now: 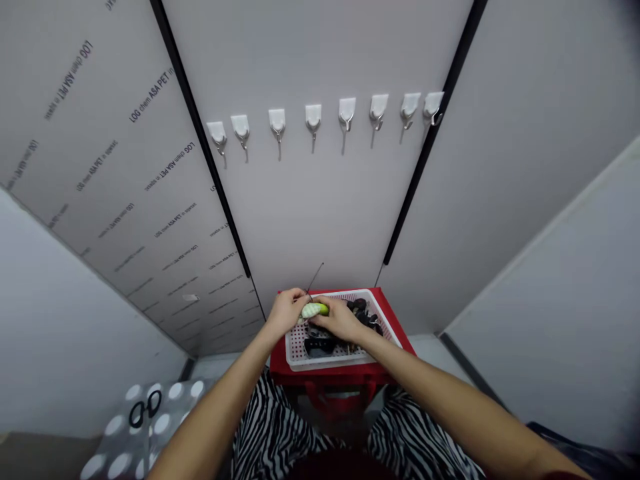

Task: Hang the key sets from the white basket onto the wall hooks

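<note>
The right hand [341, 320] has its fingers clamped on a green item [315, 310], over the white basket [330, 365]. The left hand [288, 311] is at its left end, near a thin wire [315, 277]; its fingers' grip I cannot tell.

Left hand [287, 311] near right hand [342, 321], both curled

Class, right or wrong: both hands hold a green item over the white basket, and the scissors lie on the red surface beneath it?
Wrong: the head view shows the scissors on the white-dotted grey surface, not the red surface. The left hand and right hand hold a green item over the white basket.
</note>
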Demonstrator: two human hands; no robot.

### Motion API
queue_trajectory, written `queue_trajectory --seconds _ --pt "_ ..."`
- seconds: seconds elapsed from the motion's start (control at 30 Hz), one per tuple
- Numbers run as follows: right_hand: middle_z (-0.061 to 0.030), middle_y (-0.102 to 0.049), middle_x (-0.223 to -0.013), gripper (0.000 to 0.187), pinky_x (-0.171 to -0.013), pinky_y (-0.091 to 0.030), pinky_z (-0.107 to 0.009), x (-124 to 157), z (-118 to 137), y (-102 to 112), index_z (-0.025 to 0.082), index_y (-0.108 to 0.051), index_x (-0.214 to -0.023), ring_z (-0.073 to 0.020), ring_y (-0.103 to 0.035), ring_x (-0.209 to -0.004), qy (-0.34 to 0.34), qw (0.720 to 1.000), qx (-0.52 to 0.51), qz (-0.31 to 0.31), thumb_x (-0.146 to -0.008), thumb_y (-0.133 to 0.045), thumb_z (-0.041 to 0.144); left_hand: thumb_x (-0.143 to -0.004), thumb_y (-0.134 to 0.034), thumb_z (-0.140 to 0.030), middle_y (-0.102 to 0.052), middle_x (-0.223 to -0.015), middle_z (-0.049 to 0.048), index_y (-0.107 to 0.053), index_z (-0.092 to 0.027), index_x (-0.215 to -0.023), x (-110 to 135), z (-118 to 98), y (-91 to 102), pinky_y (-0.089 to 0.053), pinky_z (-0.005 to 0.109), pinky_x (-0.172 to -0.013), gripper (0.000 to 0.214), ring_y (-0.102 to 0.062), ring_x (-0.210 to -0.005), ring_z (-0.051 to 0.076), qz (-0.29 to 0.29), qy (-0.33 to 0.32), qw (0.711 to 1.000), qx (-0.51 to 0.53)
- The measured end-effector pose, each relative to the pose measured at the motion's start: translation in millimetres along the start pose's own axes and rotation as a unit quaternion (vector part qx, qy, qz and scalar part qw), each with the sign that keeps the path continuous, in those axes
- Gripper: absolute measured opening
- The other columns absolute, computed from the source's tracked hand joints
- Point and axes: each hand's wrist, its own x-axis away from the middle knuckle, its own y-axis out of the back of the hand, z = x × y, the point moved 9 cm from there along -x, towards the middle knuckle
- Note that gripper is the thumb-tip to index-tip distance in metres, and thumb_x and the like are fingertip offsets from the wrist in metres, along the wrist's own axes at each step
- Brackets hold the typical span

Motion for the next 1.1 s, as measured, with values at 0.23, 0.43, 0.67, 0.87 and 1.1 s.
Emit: queue_trajectory --seconds 0.23,0.43,0.67,0.87,1.1 --pt "0.0004 -0.052 -0.064 0.028 -0.053 -0.035 -0.02 -8.0 -4.7 27.2 0.012 -0.05 -0.075 -0.0077 -0.044 -0.055 -0.112 0.964 -0.201 -0.129 -0.058 -0.05 0.034 -0.057 -0.054 -0.03 -0.054 -0.081 0.0038 -0.042 -0.015 -0.093 11.8 -7.3 -20.7 -0.037 0.023 -0.065 0.041 -0.05 -0.071 0.011 0.089 0.035 0.957 0.275" --pt "0.0024 -0.049 -0.057 0.029 -0.045 -0.034 -0.018 -6.9 -4.9 33.6 0.014 -0.048 -0.072 -0.0064 -0.042 -0.048 -0.149 0.932 -0.29 -0.157 -0.055 -0.052 0.038 -0.055 -0.055 -0.022 -0.054 -0.067 0.0009 -0.045 -0.012 -0.084 14.9 -6.7 -27.3 -0.038 0.025 -0.063 0.032 -0.049 -0.058 0.008 0.077 0.062 0.951 0.294" --pt "0.0022 -0.05 -0.053 0.028 -0.043 -0.036 -0.02 -6.6 -1.1 31.8 0.016 -0.044 -0.065 -0.0081 -0.045 -0.045 -0.165 0.894 -0.368 -0.195 -0.057 -0.049 0.043 -0.048 -0.059 -0.022 -0.054 -0.075 0.0013 -0.043 -0.015 -0.087 27.9 10.4 -55.3 -0.039 0.023 -0.059 0.043 -0.05 -0.062 0.009 0.083 0.142 0.897 0.41" --pt "0.0 -0.052 -0.057 0.03 -0.041 -0.036 -0.02 -10.9 -13.3 34.0 0.017 -0.045 -0.07 -0.0092 -0.047 -0.047 -0.182 0.901 -0.344 -0.193 -0.061 -0.044 0.045 -0.052 -0.052 -0.022 -0.048 -0.054 -0.0037 -0.049 -0.012 -0.072 32.0 17.5 -20.3 -0.034 0.018 -0.048 0.023 -0.043 -0.047 0.004 0.01 0.134 0.93 0.343" --pt "-0.0082 -0.055 -0.077 0.027 -0.064 -0.039 -0.032 -29.0 4.0 33.5 0.014 -0.048 -0.077 -0.0182 -0.051 -0.072 -0.123 0.984 -0.03 -0.123 -0.062 -0.044 0.036 -0.058 -0.044 -0.02 -0.05 -0.054 -0.0018 -0.052 -0.013 -0.069 6.9 -82.6 84.3 -0.034 0.019 -0.05 0.016 -0.042 -0.049 0.007 -0.058 -0.073 0.994 0.053"
